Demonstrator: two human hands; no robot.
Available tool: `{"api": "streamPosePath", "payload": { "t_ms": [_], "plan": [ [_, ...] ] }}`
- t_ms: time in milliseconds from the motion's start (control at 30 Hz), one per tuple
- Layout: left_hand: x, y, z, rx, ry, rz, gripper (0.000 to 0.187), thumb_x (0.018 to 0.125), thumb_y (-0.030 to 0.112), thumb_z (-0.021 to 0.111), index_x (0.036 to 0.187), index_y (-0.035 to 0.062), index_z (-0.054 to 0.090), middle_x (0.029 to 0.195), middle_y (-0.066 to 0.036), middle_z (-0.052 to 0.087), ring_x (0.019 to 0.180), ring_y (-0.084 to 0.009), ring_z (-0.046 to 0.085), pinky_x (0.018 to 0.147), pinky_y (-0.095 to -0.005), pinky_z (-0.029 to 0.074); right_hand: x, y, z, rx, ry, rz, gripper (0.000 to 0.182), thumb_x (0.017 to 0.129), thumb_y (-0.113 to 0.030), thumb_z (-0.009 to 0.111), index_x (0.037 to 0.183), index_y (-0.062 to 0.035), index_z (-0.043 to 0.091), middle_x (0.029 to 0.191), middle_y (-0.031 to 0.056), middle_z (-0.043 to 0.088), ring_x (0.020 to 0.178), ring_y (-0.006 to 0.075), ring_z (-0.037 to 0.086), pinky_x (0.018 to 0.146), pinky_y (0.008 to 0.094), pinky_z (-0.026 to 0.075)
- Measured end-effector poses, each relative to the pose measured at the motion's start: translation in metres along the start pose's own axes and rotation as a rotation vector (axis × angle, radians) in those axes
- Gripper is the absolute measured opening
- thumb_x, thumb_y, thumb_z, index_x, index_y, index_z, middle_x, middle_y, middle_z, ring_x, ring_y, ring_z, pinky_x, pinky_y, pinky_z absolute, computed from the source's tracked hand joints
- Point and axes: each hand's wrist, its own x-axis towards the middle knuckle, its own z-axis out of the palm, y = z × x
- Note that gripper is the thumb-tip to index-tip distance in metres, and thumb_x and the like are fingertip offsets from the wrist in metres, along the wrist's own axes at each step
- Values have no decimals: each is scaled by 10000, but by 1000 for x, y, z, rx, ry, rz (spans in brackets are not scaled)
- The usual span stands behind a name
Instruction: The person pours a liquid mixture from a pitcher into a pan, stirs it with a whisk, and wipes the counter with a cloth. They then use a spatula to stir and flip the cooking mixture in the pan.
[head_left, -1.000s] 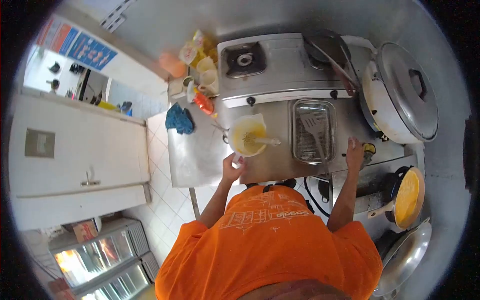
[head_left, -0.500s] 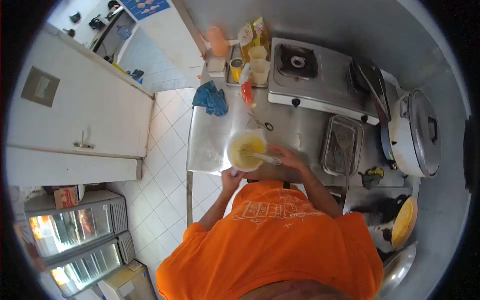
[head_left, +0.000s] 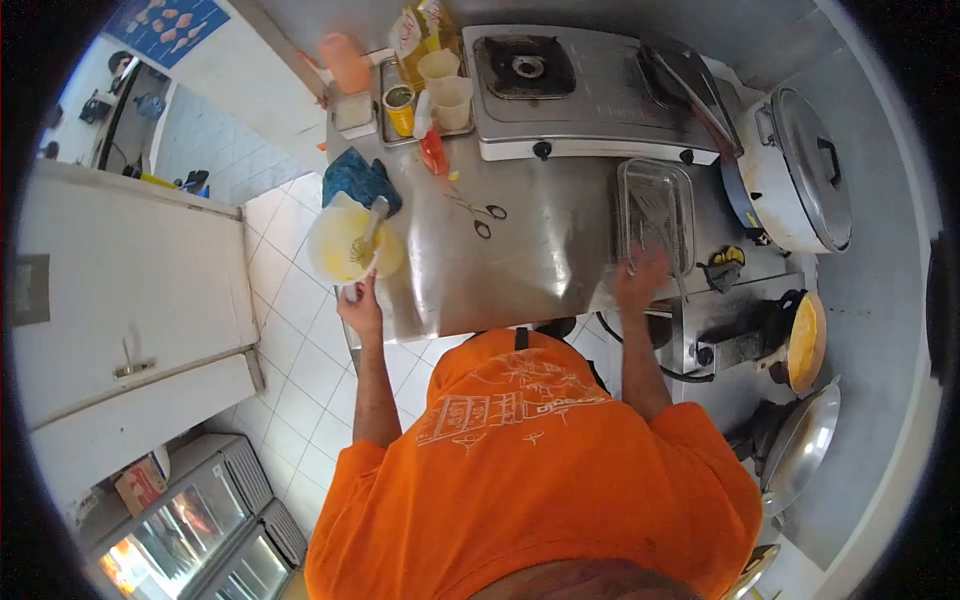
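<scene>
My left hand grips the handle of a white plastic jug over the left end of the steel counter. Yellow liquid batter shows inside, and a wire whisk leans in it with its handle up. A blue cloth lies right behind the jug. My right hand, smeared by motion, is at the near left corner of a clear glass dish. A slotted spatula rests in that dish, its handle reaching over the near edge close to my fingers.
Scissors and a red-and-white bottle lie mid-counter. Behind stand a gas stove and a tray with a yellow can. A large lidded pot, a pan with yellow content and a burner knob are on the right.
The jug and whisk moved left with my left hand, toward the cloth. My right hand left the whisk and went right to the glass dish. The view shifted too.
</scene>
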Motion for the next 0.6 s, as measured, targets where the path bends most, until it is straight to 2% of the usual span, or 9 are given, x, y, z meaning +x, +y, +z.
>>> {"api": "streamPosePath", "payload": {
  "t_ms": [33, 100, 167, 233, 300, 333, 400, 533, 600],
  "plan": [
    [5, 3, 6, -11, -15, -23, 336, 743, 175, 764, 575, 32, 511, 536, 38, 447, 501, -51, 371, 468, -218, 309, 8, 29, -11, 13, 92, 54, 385, 801, -222, 577, 1146, -61, 514, 1239, 206, 443, 1180, 380, 380, 986, 509, 281],
    [19, 13, 9, -9, -34, -64, 339, 750, 193, 760, 578, 30, 517, 536, 34, 455, 503, -52, 376, 469, -222, 315, 21, 73, -34, -236, 269, 440, 311, 805, -283, 560, 1049, -90, 574, 1152, 164, 504, 1076, 358, 451, 886, 503, 328],
    [30, 5, 16, 18, -1, 18, 319, 770, 200, 740, 594, 37, 531, 551, 37, 462, 520, -56, 374, 483, -232, 306, 20, 120, -45, -364, 346, 615, 287, 826, -324, 539, 1023, -119, 576, 1058, 96, 514, 1004, 338, 433, 836, 486, 334],
    [31, -1, 15, 55, 6, 43, 301, 783, 202, 728, 609, 37, 547, 562, 41, 466, 533, -60, 377, 495, -235, 306, 15, 151, -60, -376, 301, 515, 351, 827, -351, 558, 1091, -119, 571, 1093, 113, 504, 1001, 363, 444, 841, 493, 352],
    [28, -1, 10, 117, -33, 6, 283, 789, 200, 722, 624, 30, 567, 566, 44, 467, 542, -64, 385, 504, -230, 315, 3, 178, -58, -339, 80, 650, 405, 815, -351, 576, 1134, -102, 566, 1123, 148, 526, 1022, 387, 471, 855, 486, 374],
    [23, 4, 5, 115, -65, -2, 279, 769, 197, 740, 709, -21, 576, 652, -23, 553, 603, -100, 478, 559, -249, 404, -4, 199, -61, -327, -28, 719, 432, 808, -351, 585, 1155, -94, 564, 1138, 165, 536, 1032, 399, 484, 862, 483, 385],
    [19, -16, -1, -34, -30, 44, 268, 781, 178, 725, 821, -38, 572, 757, -65, 584, 699, -129, 523, 649, -265, 436, -37, 307, -30, 95, -319, 879, 484, 778, -351, 617, 1175, -81, 566, 1161, 218, 558, 1071, 406, 516, 886, 455, 408],
    [-8, -7, -3, -7, -37, 129, 419, 797, 142, 702, 1085, -59, 473, 1046, -140, 558, 925, -189, 539, 813, -299, 446, -44, 362, -8, -187, -429, 978, 663, 761, -504, 587, 1255, -72, 491, 1202, 264, 516, 1137, 388, 494, 935, 466, 395],
    [-25, -6, -2, -24, 47, 75, 484, 797, 142, 702, 1140, -48, 418, 1123, -138, 500, 975, -208, 512, 839, -308, 438, -43, 392, 11, -272, -288, 1075, 673, 764, -523, 581, 1259, -78, 484, 1186, 273, 520, 1140, 394, 485, 954, 449, 383]
  ]
}}
